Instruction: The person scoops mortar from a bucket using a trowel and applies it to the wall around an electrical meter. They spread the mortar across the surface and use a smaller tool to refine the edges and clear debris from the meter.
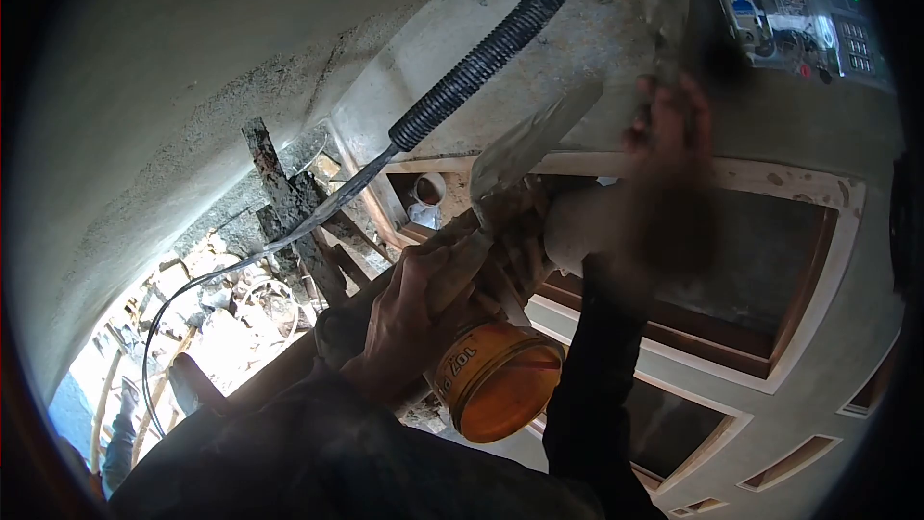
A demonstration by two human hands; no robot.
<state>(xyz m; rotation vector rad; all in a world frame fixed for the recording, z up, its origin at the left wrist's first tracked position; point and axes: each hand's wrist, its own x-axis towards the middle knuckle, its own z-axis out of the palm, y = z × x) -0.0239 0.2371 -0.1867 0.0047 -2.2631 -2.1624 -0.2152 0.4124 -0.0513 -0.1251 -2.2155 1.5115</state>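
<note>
My left hand (409, 313) is closed round the handle of a trowel. The trowel's long, plaster-smeared blade (529, 149) points up and to the right. My right hand (671, 120), blurred by motion, is raised against the upper wall with its fingers closed on a small putty knife. The putty knife's blade (666, 10) is smeared and faint, close to the wall. Below my left hand, an orange bucket (505, 385) is tilted with its mouth towards me. What holds the bucket is hidden.
A black corrugated conduit (486, 58) hangs from above, with a cable (337, 197) trailing to the lower left. An open electrical box (784, 10) is at the upper right. Framed wall openings (741, 260) lie to the right. Rough timber (289, 202) and bright rubble (236, 308) are at the left.
</note>
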